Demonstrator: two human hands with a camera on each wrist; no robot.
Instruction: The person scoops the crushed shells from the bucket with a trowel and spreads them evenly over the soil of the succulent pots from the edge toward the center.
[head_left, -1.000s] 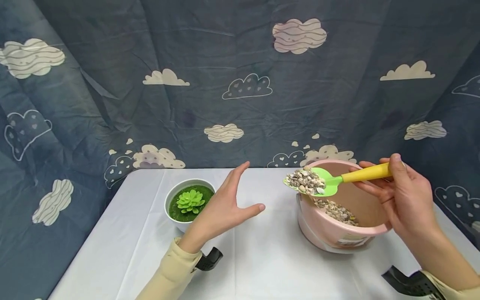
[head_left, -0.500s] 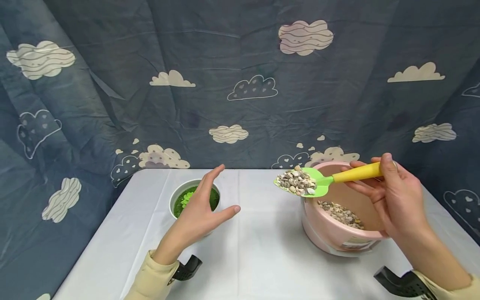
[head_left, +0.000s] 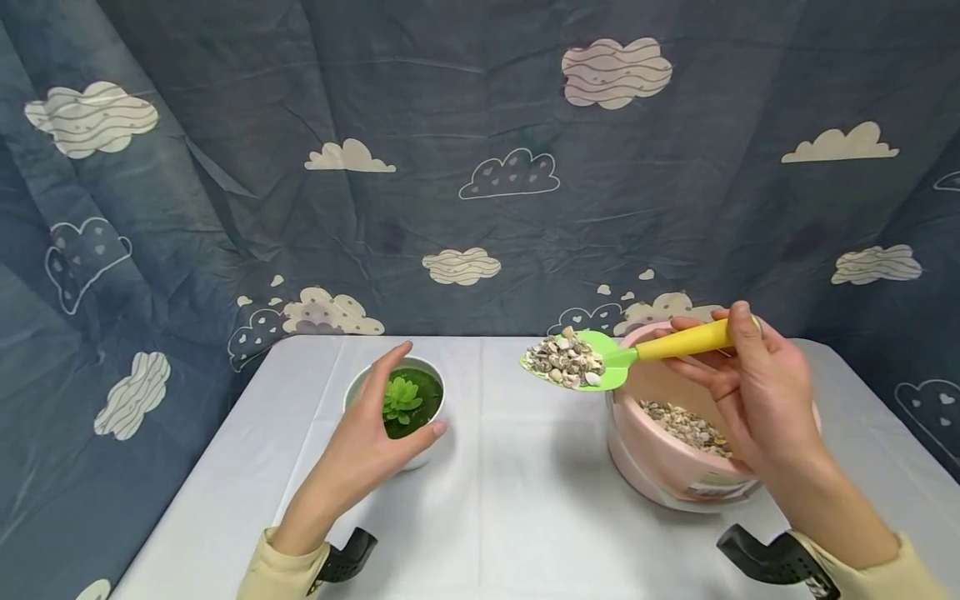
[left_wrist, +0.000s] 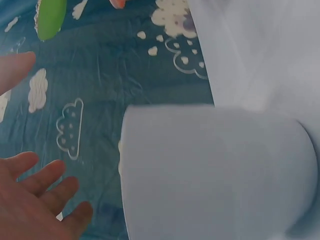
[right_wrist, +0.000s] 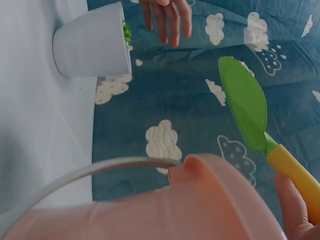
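the trowel (head_left: pixel 621 357) is held in the right hand (head_left: pixel 768 392), thumb and fingers clamped on its yellow handle. its green blade is held out past the left rim of the bucket (head_left: pixel 660 467), above the table (head_left: pixel 517 525), and is heaped with shells (head_left: pixel 564 360). more shells are seen inside the pink bucket, to which a pale bail (right_wrist: pixel 140 161) is attached. the thumb and fingers of the left hand (head_left: pixel 367 437) are spread apart; the hand is held near the white pot (right_wrist: pixel 92 42), just above its rim. a green plant (head_left: pixel 401 397) is set in the pot. pot and bucket are stood well apart. behind, a dark blue curtain (head_left: pixel 420 83) is printed with clouds. black mounts (head_left: pixel 772 557) are worn at both wrists, by cream sleeves (head_left: pixel 285 568).
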